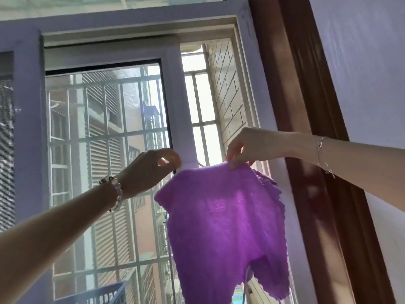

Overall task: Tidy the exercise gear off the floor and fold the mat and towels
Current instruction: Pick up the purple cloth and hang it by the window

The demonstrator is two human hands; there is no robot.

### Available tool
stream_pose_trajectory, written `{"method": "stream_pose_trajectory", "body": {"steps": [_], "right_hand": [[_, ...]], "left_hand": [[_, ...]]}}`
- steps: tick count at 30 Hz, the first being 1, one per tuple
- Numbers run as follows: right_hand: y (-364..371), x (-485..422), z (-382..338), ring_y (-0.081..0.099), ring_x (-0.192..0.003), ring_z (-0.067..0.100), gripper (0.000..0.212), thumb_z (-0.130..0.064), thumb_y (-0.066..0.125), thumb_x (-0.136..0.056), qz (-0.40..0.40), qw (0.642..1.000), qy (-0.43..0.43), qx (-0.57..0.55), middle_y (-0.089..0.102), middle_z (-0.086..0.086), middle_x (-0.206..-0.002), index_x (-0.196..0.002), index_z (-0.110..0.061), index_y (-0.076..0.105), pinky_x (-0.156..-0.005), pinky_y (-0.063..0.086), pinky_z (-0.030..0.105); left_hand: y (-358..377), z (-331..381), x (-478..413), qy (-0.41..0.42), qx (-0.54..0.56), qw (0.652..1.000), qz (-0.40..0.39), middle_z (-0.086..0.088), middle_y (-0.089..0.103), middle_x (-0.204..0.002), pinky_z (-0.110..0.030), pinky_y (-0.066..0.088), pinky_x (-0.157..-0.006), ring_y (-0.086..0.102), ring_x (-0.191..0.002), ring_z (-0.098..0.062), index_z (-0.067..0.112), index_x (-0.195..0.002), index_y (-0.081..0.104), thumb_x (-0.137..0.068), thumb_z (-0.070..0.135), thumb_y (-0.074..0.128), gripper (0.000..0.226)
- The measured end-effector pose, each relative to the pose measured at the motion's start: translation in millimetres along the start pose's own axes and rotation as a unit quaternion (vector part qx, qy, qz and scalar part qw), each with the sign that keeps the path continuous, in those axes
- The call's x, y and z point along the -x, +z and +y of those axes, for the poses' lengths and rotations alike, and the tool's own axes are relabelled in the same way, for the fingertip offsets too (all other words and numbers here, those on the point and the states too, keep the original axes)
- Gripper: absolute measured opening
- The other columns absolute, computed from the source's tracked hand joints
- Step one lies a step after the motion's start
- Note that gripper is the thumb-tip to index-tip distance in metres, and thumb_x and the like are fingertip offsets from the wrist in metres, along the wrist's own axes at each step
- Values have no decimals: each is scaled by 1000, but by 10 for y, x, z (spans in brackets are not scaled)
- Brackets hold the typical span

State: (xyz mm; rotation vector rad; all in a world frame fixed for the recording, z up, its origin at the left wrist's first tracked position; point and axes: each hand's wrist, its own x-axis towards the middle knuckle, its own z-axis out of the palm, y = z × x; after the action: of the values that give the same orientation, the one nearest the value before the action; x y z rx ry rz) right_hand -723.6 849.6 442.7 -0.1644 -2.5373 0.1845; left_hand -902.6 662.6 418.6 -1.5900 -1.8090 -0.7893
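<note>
Towel hung limp and light below your pinching right hand; corner hold by your left hand was unclear.

Your hands carry the purple towel: right hand pinches one top corner, left hand the other. It hangs free. Blue basket rim at bottom edge.

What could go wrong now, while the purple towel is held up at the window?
The right hand only pinches the top edge of the purple towel, so it may slip and drop. The left hand is by the other corner, but its grip is unclear; the towel hangs uneven, so a fold may come out crooked.
</note>
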Motion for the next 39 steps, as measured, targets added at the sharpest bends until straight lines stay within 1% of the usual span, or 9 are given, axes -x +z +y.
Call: {"method": "stream_pose_trajectory", "body": {"steps": [5, 10, 15, 21, 25, 29, 32, 34, 39], "right_hand": [[-3, 19, 13, 61, -69, 9, 16, -14, 75, -77, 0, 1000, -10, -17, 66, 4, -84, -93, -8, 72, -63, 58, 24], [-77, 82, 84, 63, -68, 10, 32, -13, 82, -69, -23, 999, 9, -21, 66, 5, -92, -96, -12, 65, -60, 55, 22], [-113, 111, 137, 65, -54, 6, 23, -8, 82, -68, -13, 998, 26, -49, 69, 11, -80, -83, -14, 66, -57, 55, 20], [-150, 93, 150, 70, -64, 17, 17, -3, 79, -71, -13, 999, 21, -46, 70, 10, -74, -79, -16, 70, -65, 59, 29], [-222, 53, 102, 67, -67, 16, 12, -3, 73, -78, -5, 999, 27, -27, 69, 10, -80, -85, -12, 70, -68, 60, 27], [-288, -70, 42, 63, -62, 9, 10, -4, 70, -81, 74, 996, 21, 37, 70, 8, -80, -90, -9, 71, -59, 56, 19], [-159, -152, 10, 53, -61, 0, 10, -5, 67, -81, 101, 987, 14, 125, 64, -6, -75, -86, -13, 71, -58, 44, 17], [-44, -173, 16, 51, -62, -1, 11, -2, 67, -80, 78, 987, 14, 142, 56, -12, -71, -84, -12, 71, -59, 45, 17], [11, -161, 51, 58, -52, 6, 4, -6, 68, -82, 0, 993, 37, 116, 62, 0, -64, -85, -3, 69, -49, 49, 15]], "left_hand": [[61, 195, 64, 8, -34, 995, -96, 10, 63, -92, -23, 50, -70, 62, -80, -12, 22, -100, 59, -72, 31, 77, 35], [61, 120, 71, 15, -78, 994, -75, 5, 58, -93, -19, 45, -59, 60, -78, -17, 14, -95, 50, -67, 22, 81, 42], [-1, 83, 2, -11, -86, 993, -76, 9, 64, -74, -24, 47, -62, 62, -69, -9, 22, -74, 58, -67, 23, 81, 24], [-145, 39, -100, -14, -47, 994, -97, 13, 65, -61, -20, 46, -63, 59, -58, 4, 30, -61, 62, -69, 15, 80, 25], [-253, 26, -217, -2, -62, 996, -62, 13, 64, -68, -13, 41, -61, 58, -61, 11, 30, -63, 59, -74, 12, 75, 27], [-272, -6, -342, -7, -80, 997, 13, 2, 66, -76, -7, 38, -63, 59, -68, -2, 13, -79, 69, -79, 7, 69, 6], [-121, -18, -356, -17, -96, 995, 29, 0, 67, -81, -5, 39, -63, 59, -71, -8, 5, -87, 72, -81, 2, 64, 10], [30, -42, -320, -27, -104, 994, 14, 1, 69, -84, -6, 40, -64, 60, -71, -7, 7, -88, 73, -81, 3, 64, 12], [146, -107, -212, -25, -76, 995, -55, 7, 65, -78, -3, 41, -55, 54, -61, 7, 15, -82, 70, -73, 7, 75, 13]]}}
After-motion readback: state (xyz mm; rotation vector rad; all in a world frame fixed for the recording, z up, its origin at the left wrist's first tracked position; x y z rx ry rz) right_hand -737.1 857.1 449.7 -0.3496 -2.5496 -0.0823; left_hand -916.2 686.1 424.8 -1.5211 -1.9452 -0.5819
